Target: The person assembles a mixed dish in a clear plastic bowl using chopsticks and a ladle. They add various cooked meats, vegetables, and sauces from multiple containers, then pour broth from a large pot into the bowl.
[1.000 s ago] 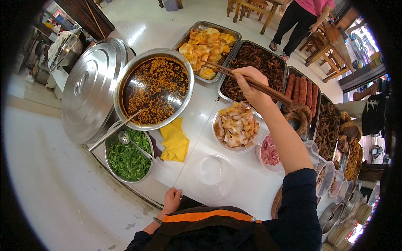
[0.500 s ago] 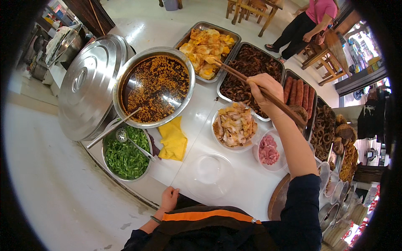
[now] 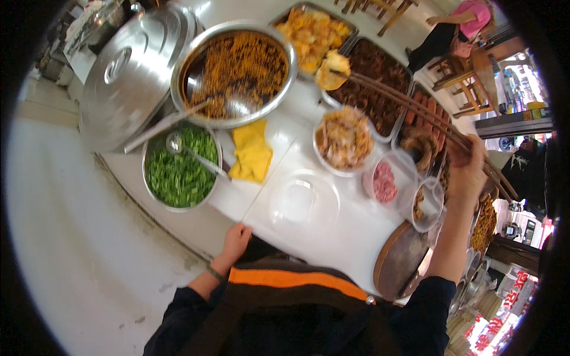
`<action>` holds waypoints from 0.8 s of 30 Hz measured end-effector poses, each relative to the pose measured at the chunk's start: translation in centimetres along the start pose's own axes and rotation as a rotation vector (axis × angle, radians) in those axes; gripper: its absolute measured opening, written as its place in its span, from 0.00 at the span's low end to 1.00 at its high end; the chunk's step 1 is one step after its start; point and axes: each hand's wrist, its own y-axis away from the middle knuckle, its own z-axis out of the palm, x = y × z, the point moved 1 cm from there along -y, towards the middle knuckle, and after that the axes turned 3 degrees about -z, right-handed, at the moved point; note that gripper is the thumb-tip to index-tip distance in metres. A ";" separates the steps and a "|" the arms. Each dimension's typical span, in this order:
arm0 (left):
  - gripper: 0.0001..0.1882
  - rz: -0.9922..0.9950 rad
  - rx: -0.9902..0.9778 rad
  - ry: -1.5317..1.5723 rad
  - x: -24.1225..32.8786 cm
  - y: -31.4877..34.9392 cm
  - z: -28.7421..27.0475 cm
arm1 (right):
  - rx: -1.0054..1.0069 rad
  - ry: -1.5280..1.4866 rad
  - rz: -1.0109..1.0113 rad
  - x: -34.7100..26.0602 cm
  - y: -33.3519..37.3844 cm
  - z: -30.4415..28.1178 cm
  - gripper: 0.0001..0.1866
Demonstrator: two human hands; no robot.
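Gripping chopsticks [image 3: 415, 110], right hand [image 3: 469, 172] closed

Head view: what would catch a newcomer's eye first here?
The right hand holds long chopsticks with a yellow piece of food pinched at the tips, above the trays. To the left sits a big pan of brown food, with a bowl of greens below it.

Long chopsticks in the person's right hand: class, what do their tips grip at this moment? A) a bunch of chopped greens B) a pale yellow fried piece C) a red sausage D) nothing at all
B: the long chopsticks, held in the right hand, pinch a pale yellow fried piece at their tips, lifted above the edge of the tray of yellow fried food.
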 end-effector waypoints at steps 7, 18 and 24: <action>0.16 0.033 -0.066 0.053 -0.3 -0.4 -0.4 | -0.257 -0.236 0.094 -6.9 9.1 -7.4 0.12; 0.14 0.052 -0.134 0.034 -0.1 -0.6 -1.0 | -0.870 0.215 -0.162 -8.2 19.8 3.3 0.09; 0.12 0.068 -0.201 0.010 0.2 -0.3 -1.8 | -0.585 0.118 -0.065 -9.5 20.9 -1.0 0.10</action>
